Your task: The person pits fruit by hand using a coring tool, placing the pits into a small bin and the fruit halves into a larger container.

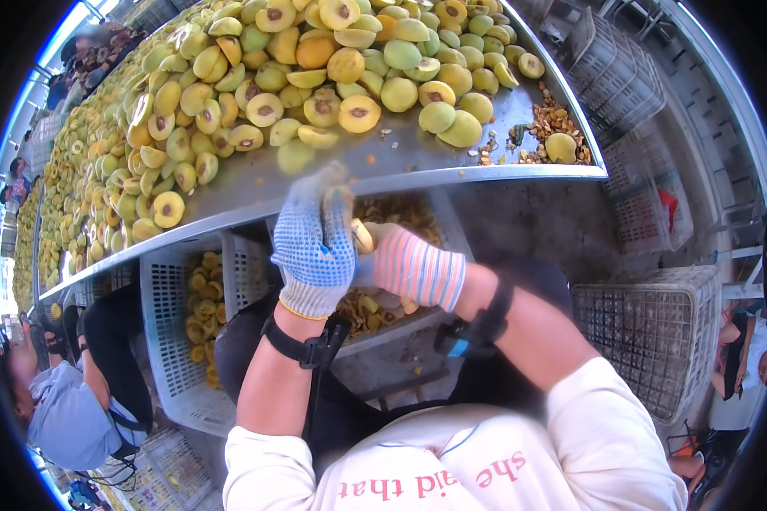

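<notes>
My left hand (317,243), in a white glove with blue dots, reaches up to the metal table's near edge. Its fingers are stretched out and blurred at the tips. Just beyond them is a blurred greenish-yellow fruit (296,157), apart from the hand as far as I can see. My right hand (413,264), in a pink-and-grey striped glove, is closed beside the left palm. A beige rounded end (363,237) sticks out of it; its kind is unclear. Ahead, many halved apricot-like fruits (359,113) are heaped on the metal table (239,183).
Brown pits (554,123) lie in the table's right corner. Below my hands is a crate (452,226) of fruit scraps. A white crate (166,341) of halves stands at left; grey crates (648,341) stand at right. A seated person (77,409) is at left.
</notes>
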A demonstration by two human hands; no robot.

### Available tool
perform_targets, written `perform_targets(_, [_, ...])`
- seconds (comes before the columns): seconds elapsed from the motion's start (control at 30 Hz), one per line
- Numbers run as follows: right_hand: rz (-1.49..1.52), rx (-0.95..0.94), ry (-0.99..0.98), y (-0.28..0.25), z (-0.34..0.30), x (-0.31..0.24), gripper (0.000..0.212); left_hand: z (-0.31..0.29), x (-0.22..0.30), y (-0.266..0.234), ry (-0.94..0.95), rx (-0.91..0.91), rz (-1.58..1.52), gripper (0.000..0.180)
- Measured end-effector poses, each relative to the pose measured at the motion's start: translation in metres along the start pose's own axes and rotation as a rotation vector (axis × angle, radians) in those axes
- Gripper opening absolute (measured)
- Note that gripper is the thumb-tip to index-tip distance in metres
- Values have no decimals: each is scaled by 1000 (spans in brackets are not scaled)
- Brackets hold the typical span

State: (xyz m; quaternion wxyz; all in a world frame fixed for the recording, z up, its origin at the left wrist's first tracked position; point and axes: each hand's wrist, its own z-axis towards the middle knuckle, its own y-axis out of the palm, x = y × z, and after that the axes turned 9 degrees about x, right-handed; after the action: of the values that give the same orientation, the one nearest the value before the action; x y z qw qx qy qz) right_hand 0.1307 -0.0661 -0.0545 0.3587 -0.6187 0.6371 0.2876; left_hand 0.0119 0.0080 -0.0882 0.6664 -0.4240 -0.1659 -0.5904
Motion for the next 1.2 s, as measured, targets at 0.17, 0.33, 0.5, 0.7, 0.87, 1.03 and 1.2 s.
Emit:
perform_targets(0.17, [213, -195, 30, -11, -2, 1, 23, 6, 3, -12, -463, -51, -689, 30])
perform_targets(0.33, [-834, 305, -322, 13, 43, 43, 41, 8, 1, -11, -668, -158, -668, 35])
perform_targets(0.5, [-214, -67, 68, 2, -5, -9, 36, 2, 0, -11, -623, -85, -645, 32])
perform_targets(0.7, [-1044, 95, -362, 19, 43, 32, 35, 0, -5, -9, -457, -125, -432, 32])
perform_targets(0.87, [-425, 91, -365, 5, 10, 9, 36, 7, -9, -13, -635, -52, -725, 37])
perform_targets(1.03, [-696, 303, -314, 11, 6, 2, 37, 7, -4, -9, -937, 109, -973, 39])
perform_targets(1.2, [-730, 325, -301, 11, 4, 0, 34, 4, -5, -7, -865, 118, -919, 40])
